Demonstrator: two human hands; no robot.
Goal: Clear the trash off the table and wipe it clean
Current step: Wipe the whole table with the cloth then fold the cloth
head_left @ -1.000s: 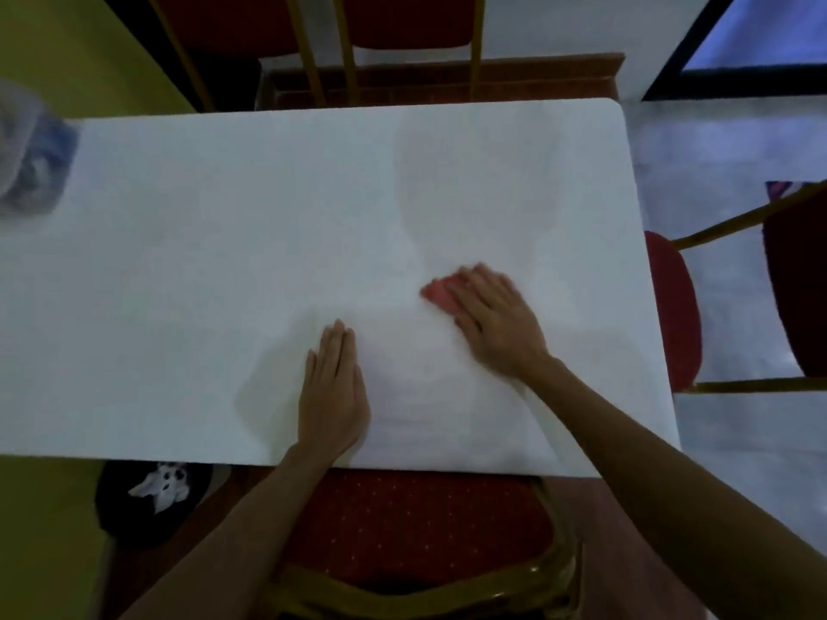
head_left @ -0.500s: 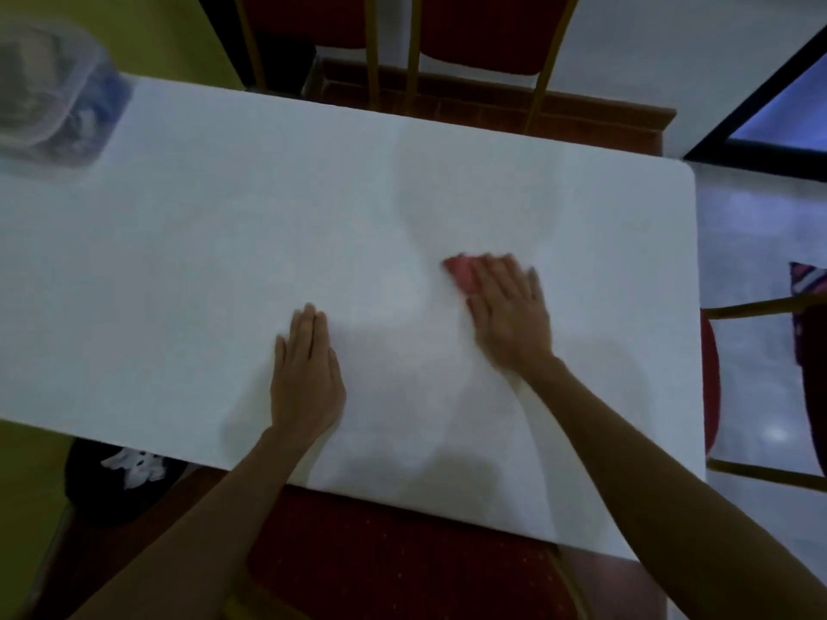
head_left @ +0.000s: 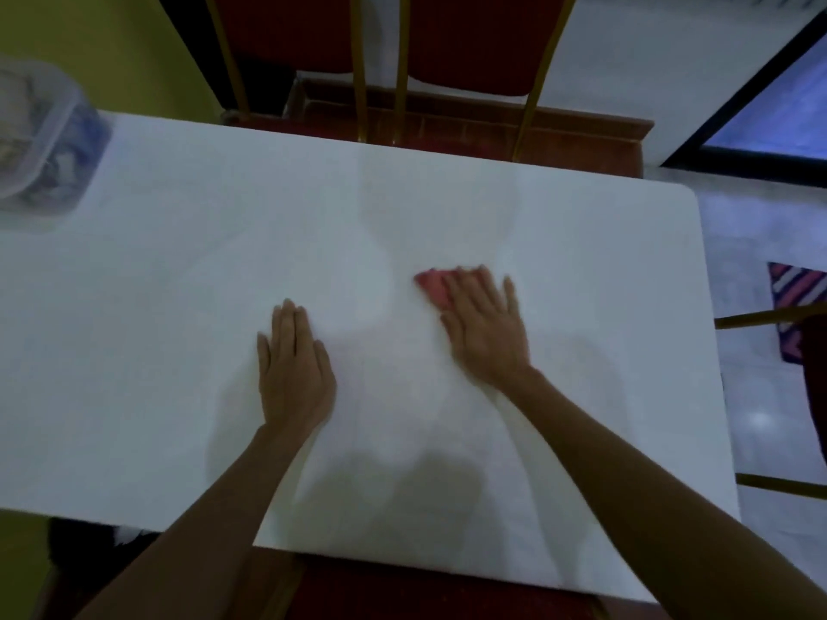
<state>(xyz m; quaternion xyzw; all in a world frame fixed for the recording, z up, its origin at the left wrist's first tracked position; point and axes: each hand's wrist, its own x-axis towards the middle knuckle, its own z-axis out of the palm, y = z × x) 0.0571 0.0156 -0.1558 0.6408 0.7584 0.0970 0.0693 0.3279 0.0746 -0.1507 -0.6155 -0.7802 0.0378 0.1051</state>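
Filling most of the view: white table (head_left: 179,351), rounded corner far right of the right hand, soft shadows on the top. Beyond both hands, across the far edge, far red chairs (head_left: 470,42) with gold frames, two side by side. Near red chair seat (head_left: 402,592) sits under the near edge, below the forearms. Well right of the right hand, past the table edge, a side chair (head_left: 814,396), dark red, partly cut off, with a striped mat (head_left: 794,306) on the pale floor just beyond it. Far left of the left hand, at the table's far left corner, clear plastic container (head_left: 49,136) with mixed stuff inside, blurred, any print unreadable. Left hand (head_left: 293,373) lies palm down on the table, fingers straight and together, nothing in it. Right hand (head_left: 485,333) is near it on its right and a bit further out, also palm down, fingers straight and slightly spread, pressing flat on a pink cloth (head_left: 432,286), not curled round it. Cloth lies on the table under the right fingers; only its left part sticks out past the index-finger side, toward the left hand but apart from it. Right fingertips slightly blurred
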